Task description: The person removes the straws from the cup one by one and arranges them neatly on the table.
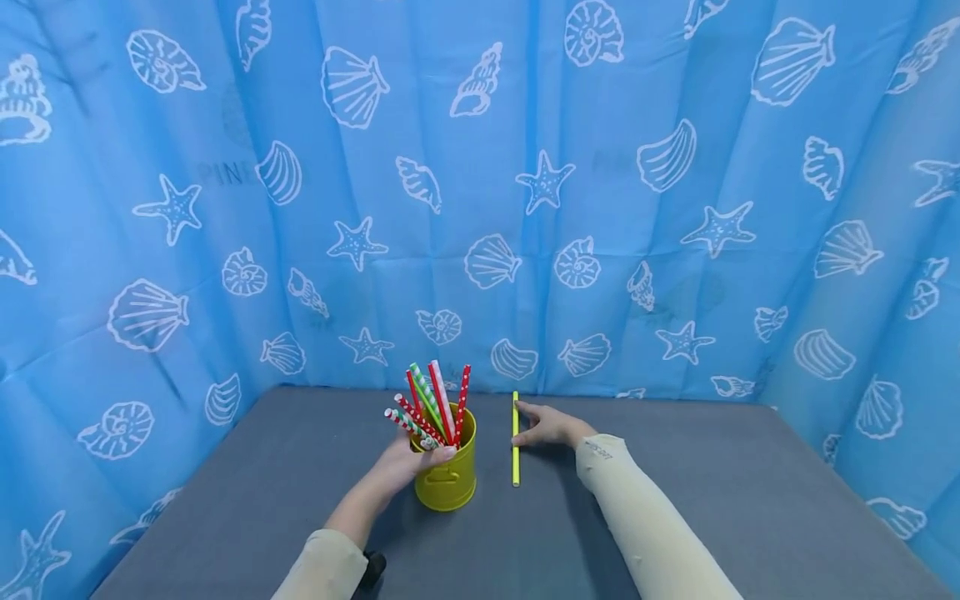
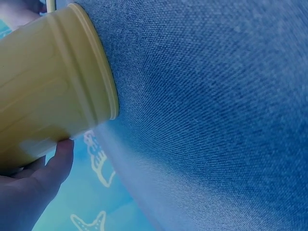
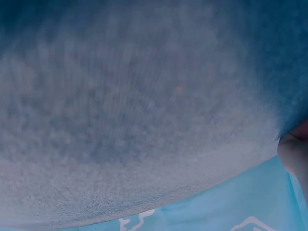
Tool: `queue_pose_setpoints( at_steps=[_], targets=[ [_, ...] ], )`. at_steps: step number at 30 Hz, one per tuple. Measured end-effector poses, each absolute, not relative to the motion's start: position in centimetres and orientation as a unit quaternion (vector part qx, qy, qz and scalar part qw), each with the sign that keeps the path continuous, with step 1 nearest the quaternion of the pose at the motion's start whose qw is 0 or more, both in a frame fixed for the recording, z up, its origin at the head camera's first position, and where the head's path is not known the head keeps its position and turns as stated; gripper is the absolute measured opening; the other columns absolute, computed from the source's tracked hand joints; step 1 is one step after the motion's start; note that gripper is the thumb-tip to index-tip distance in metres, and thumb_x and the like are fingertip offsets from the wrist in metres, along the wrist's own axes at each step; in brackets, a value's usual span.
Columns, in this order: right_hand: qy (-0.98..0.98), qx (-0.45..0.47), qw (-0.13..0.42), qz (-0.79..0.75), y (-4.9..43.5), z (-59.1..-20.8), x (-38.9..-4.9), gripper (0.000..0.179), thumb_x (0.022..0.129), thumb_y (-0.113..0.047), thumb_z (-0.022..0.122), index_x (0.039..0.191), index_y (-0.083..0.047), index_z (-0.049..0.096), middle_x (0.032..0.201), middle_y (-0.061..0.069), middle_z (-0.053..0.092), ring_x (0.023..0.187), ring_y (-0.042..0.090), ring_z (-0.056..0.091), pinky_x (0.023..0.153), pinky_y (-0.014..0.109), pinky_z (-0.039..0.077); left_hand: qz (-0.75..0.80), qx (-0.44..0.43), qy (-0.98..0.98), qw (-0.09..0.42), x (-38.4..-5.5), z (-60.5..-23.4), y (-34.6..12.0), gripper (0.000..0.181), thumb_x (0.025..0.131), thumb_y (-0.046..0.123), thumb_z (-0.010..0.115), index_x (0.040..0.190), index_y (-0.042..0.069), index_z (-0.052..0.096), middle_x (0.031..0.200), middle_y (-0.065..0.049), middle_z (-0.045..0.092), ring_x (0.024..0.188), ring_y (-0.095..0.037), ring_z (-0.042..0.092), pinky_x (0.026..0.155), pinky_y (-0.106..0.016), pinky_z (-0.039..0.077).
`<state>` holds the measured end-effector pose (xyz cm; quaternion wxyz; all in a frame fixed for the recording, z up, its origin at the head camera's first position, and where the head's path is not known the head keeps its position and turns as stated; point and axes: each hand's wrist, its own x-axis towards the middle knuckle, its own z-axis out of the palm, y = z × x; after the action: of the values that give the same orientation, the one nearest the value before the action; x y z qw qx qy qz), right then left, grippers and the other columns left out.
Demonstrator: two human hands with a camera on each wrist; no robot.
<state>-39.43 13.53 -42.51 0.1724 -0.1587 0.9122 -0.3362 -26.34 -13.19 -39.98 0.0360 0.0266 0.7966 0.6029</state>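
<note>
A yellow metal pail point(image 1: 446, 487) stands on the grey table, holding several paper straws point(image 1: 442, 408) in red, green and white patterns. My left hand point(image 1: 397, 462) grips the pail from its left side, the thumb along the front near the rim. In the left wrist view the pail point(image 2: 53, 91) fills the upper left, with fingers point(image 2: 55, 166) against its wall. To the right of the pail, my right hand point(image 1: 551, 425) pinches a single yellow straw point(image 1: 516, 467) between thumb and fingers. Only part of the right hand point(image 3: 296, 151) shows at the right wrist view's edge.
The grey cloth-covered table point(image 1: 675, 467) reaches back to a blue curtain point(image 1: 480, 183) printed with white shells and starfish, which also hangs along both sides. A small black object point(image 1: 372, 570) is beside the left wrist.
</note>
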Motion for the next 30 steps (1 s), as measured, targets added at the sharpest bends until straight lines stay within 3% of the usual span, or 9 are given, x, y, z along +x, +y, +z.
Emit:
queue_pose_setpoints(
  at_steps=[9,16,22,30],
  targets=[
    [0.909,-0.155,0.164,-0.349,13.7,-40.7,-38.7,0.088,0.09,-0.025,0.071,0.155,-0.003,0.016,0.126,0.024,0.053,0.115,0.036,0.051,0.097,0.051,0.042,0.604,0.033,0.796,0.029,-26.8,-39.3,-12.9,0.085,0.084,0.036,0.075,0.146,0.006,0.025,0.142,-0.018,0.04,0.127,-0.038,0.04,0.102,-0.063,0.034],
    [0.899,-0.156,0.138,-0.385,13.8,-39.5,-36.9,0.08,0.093,-0.026,0.066,0.154,-0.004,0.019,0.119,0.018,0.055,0.113,0.035,0.053,0.095,0.052,0.043,0.605,0.041,0.795,0.019,-26.8,-39.5,-13.2,0.082,0.085,0.036,0.073,0.146,0.005,0.028,0.142,-0.018,0.042,0.127,-0.037,0.041,0.104,-0.061,0.034],
    [0.859,-0.16,0.108,-0.473,13.9,-38.8,-35.6,0.073,0.096,-0.021,0.062,0.152,0.003,0.021,0.122,0.024,0.054,0.116,0.04,0.052,0.097,0.056,0.042,0.599,0.036,0.8,0.023,-26.4,-39.9,-13.2,0.079,0.084,0.037,0.074,0.144,0.004,0.033,0.139,-0.017,0.046,0.125,-0.035,0.044,0.103,-0.06,0.035],
    [0.814,-0.13,0.094,-0.558,12.8,-37.6,-34.9,0.067,0.097,-0.025,0.06,0.152,-0.005,0.028,0.13,0.021,0.055,0.124,0.038,0.049,0.099,0.061,0.039,0.594,0.018,0.804,0.029,-26.4,-39.9,-13.2,0.077,0.085,0.037,0.074,0.142,0.002,0.035,0.137,-0.017,0.047,0.123,-0.036,0.044,0.102,-0.061,0.035]
  ],
)
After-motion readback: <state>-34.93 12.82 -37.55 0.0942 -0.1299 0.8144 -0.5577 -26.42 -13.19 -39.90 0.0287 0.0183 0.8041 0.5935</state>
